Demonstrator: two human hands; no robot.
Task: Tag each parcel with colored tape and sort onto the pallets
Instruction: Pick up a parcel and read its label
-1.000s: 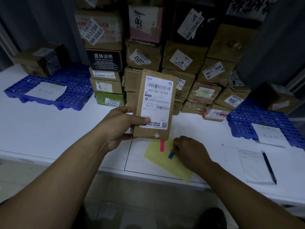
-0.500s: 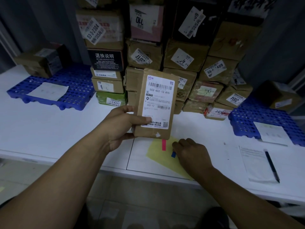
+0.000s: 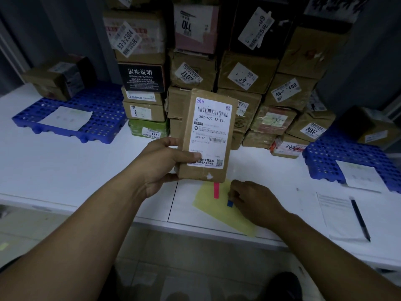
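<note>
head view: left hand point(image 3: 161, 165) grips the parcel point(image 3: 208, 135) upright over the table point(image 3: 65, 170), right hand point(image 3: 255, 202) curls at the blue tape point(image 3: 230, 203) on the yellow sheet point(image 3: 208, 210), pinched or not i cannot tell; tagging step, i'd say, next peel it cleanly and stick it on.

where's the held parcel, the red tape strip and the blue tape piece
parcel point(image 3: 209, 133): head view, middle of its white shipping label
red tape strip point(image 3: 216, 190): head view, middle of the strip
blue tape piece point(image 3: 230, 203): head view, its visible lower end
</note>
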